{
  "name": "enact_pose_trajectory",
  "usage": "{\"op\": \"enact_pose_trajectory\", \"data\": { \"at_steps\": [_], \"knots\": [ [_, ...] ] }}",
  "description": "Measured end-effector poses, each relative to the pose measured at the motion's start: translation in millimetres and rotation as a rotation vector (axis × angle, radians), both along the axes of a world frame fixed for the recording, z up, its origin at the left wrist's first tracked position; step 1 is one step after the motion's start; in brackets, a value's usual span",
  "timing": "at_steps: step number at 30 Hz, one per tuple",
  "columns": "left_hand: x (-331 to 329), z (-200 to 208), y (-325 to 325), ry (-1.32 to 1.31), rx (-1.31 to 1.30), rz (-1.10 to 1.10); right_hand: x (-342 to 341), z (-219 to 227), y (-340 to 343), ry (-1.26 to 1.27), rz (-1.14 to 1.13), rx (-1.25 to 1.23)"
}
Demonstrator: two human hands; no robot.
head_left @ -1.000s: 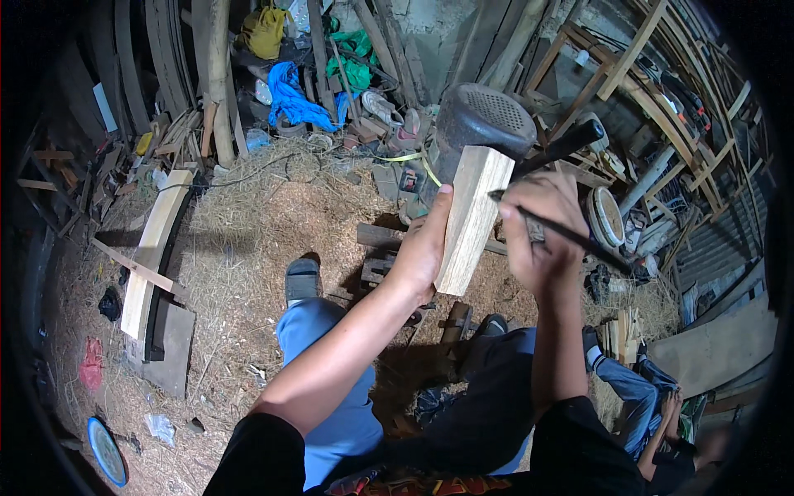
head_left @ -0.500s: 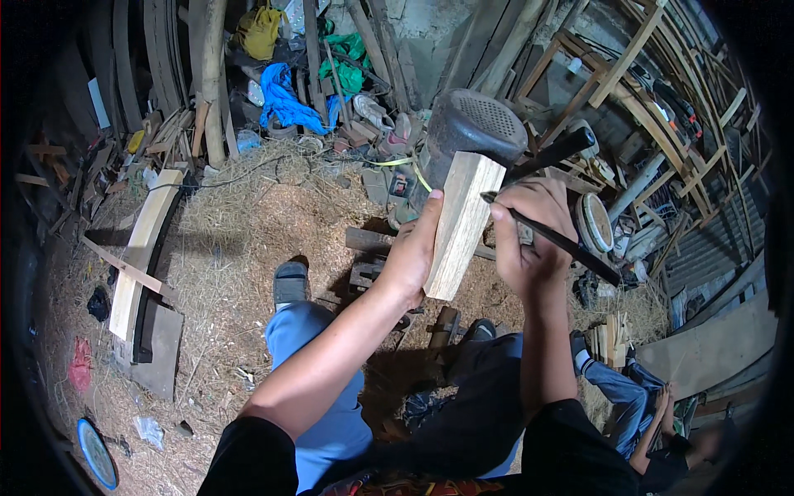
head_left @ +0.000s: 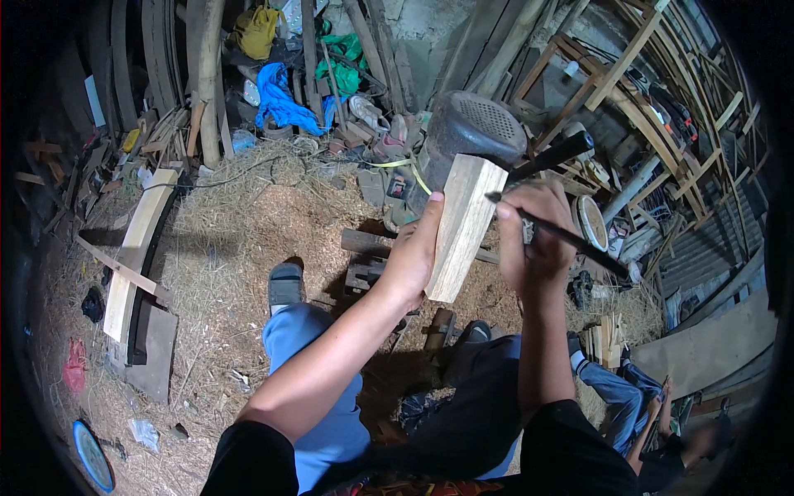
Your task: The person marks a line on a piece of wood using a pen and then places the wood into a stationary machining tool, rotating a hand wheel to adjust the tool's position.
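Note:
My left hand (head_left: 413, 256) is closed around the left side of a pale wooden block (head_left: 466, 227), thumb along its edge. The block is tilted, its top end leaning right and away from me. In my right hand (head_left: 538, 240) is a slim black pencil-like tool (head_left: 583, 246), pinched between thumb and fingers. Its pointed tip lies at the block's right face near the top; whether it touches cannot be told. Just behind the block stands a dark rounded machine housing (head_left: 480, 124) with a perforated end. Beyond my right hand a black cylindrical handle (head_left: 566, 151) sticks out.
Wood shavings and straw (head_left: 306, 215) cover the floor. On the left lies a curved pale beam (head_left: 136, 264) with a slat across it. Timber frames (head_left: 645, 91) lean at the upper right. A seated person (head_left: 616, 397) is at the lower right. A blue tarp (head_left: 285, 99) lies by the far wall.
The black tool's tip has shifted slightly right and the right hand with it. The block stays in the left hand, nearly in place. The whole view has moved a little.

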State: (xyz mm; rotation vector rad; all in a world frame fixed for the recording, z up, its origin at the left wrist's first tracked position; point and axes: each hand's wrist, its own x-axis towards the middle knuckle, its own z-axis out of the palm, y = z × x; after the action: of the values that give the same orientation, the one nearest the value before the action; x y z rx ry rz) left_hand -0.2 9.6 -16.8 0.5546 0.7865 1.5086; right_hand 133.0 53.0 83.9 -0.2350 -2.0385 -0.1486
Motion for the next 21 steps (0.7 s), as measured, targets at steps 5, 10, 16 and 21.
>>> {"op": "enact_pose_trajectory", "data": {
  "at_steps": [5,10,16,21],
  "knots": [
    [0.9,10.2,-3.9,-0.054,0.000,-0.046,-6.5,11.4,11.4,0.094,-0.022,-0.040],
    [-2.5,1.9,-0.1,-0.051,0.037,-0.100,-7.6,-1.8,1.9,0.063,0.054,-0.055],
    [-3.1,-5.3,2.6,-0.087,0.087,-0.095,-8.4,-6.1,-3.2,0.103,0.107,-0.079],
    [-1.9,6.3,-2.3,-0.060,0.063,-0.115,-3.2,-6.3,1.9,0.149,0.075,-0.073]
  ]
}}
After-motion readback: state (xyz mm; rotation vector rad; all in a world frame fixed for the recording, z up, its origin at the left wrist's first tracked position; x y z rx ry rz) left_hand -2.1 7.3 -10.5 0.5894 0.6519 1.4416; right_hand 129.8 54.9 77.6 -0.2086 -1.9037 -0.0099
